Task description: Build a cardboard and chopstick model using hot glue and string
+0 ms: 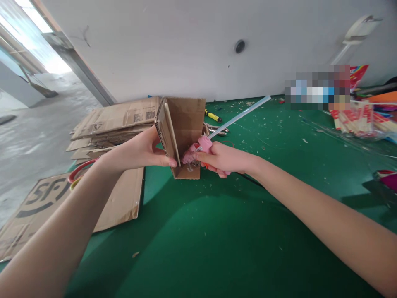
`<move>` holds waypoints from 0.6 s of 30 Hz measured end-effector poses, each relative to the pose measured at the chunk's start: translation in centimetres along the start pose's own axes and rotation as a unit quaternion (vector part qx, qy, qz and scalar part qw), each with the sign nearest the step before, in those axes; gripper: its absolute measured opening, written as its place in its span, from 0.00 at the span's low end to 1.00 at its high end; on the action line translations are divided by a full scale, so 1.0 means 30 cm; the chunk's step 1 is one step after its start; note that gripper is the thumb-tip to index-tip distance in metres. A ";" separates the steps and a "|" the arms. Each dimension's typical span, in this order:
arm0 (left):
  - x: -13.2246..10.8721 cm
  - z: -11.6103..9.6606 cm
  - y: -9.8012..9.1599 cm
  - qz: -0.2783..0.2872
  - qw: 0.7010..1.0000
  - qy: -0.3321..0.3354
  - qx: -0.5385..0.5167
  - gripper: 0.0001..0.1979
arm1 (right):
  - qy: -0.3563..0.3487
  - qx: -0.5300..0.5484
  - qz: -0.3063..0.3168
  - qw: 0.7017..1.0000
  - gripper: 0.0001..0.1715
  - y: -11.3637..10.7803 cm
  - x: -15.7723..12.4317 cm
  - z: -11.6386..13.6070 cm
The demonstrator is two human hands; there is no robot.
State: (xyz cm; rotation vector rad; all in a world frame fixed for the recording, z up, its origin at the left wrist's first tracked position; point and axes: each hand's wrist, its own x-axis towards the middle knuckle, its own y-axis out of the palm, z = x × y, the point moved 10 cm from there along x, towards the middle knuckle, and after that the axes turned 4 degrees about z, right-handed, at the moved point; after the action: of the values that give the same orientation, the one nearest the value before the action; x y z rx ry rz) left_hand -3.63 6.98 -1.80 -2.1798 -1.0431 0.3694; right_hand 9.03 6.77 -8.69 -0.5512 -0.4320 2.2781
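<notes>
My left hand grips the left wall of an open cardboard box piece, fingers behind it and thumb at its lower front edge. A thin wooden stick runs along the inside of that wall. In my right hand is a pink hot glue gun, its front end inside the cardboard near the lower end of the stick. A long translucent glue stick sticks out of the gun's back, up to the right. The nozzle tip itself is hard to make out.
Flattened cardboard is stacked at left, with red-handled scissors near it and an SF-printed sheet in front. Behind the box lie a yellow-black tool and metal pliers. Packaged sticks lie on the green table at right.
</notes>
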 end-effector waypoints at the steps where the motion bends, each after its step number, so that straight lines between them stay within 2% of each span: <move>1: 0.000 -0.002 0.000 -0.002 1.000 0.000 -0.001 0.34 | -0.005 0.003 0.001 1.000 0.24 0.000 0.002 -0.002; 10: 0.007 -0.017 0.006 0.010 1.000 0.005 0.004 0.32 | -0.016 0.020 0.004 1.000 0.24 0.001 0.003 -0.004; 18: 0.001 -0.020 0.005 0.015 1.000 -0.001 -0.009 0.27 | 0.009 0.021 0.005 1.000 0.25 -0.003 0.007 -0.015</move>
State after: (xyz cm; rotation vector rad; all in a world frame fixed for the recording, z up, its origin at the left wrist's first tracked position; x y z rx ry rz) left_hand -3.21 6.66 -1.48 -2.2129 -1.0186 0.3771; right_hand 9.18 7.06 -9.09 -0.5540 -0.3726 2.2836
